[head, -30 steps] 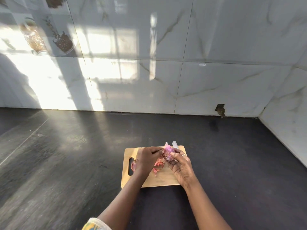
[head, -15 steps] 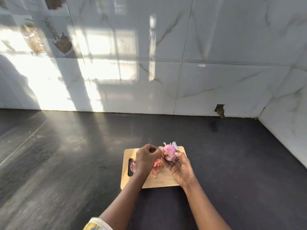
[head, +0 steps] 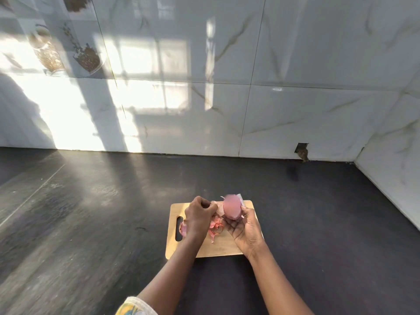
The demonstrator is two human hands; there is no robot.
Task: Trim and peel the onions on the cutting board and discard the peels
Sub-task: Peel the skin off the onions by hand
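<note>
Left hand (head: 200, 218) over board (head: 218, 247), fingers curled next to a peel flap; can't tell if the grip holds it. Right hand (head: 246, 228) grip clamped on blurred onion (head: 231, 208), held over board's far half. Loose peels (head: 216, 227) lie between hands. Second onion (head: 183, 228) by handle slot. Board sits on dark table (head: 91, 223).

Onion (head: 231, 208) is pinkish-purple, the peels (head: 216, 228) more reddish-pink, on a pale tan wood cutting board (head: 218, 248). Countertop (head: 318, 212) is near-black with grey streaks. Wall tiles (head: 318, 64) are white marble with faint grey-gold veins, and the sleeve cuff (head: 134, 309) has a yellow-and-blue print.
</note>
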